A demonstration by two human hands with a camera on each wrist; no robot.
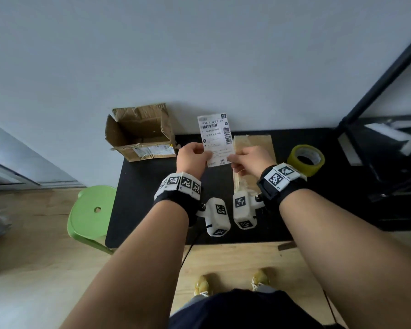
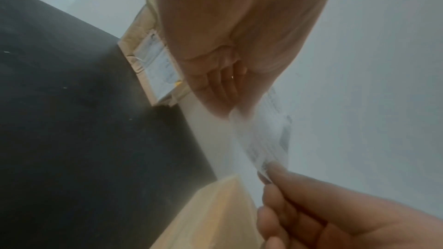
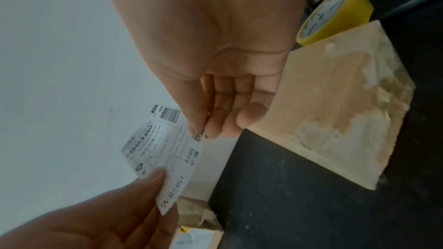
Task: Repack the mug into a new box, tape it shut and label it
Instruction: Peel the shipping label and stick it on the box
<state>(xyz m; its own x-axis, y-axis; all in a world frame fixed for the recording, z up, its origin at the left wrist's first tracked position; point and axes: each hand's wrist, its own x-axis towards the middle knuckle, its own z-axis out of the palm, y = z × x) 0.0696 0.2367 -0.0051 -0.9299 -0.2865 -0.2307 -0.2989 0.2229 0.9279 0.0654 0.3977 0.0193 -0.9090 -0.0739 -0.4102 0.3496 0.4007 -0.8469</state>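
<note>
I hold a white shipping label [image 1: 215, 138] upright over the black table [image 1: 152, 210], printed side toward me. My left hand [image 1: 203, 155] pinches its lower left edge. My right hand [image 1: 234, 161] pinches its lower right corner. In the wrist views the label [image 3: 165, 150] [image 2: 263, 135] stretches between the two hands. The new cardboard box [image 1: 254, 144] lies shut under clear tape, just behind and below my right hand. Its taped top [image 3: 335, 101] looks wrinkled. The mug is not in view.
An old torn box [image 1: 140, 134] stands open at the table's back left corner against the wall. A yellow tape roll [image 1: 305, 160] lies right of the new box. A green stool [image 1: 93, 212] stands left of the table. A black shelf frame [image 1: 377, 96] rises at the right.
</note>
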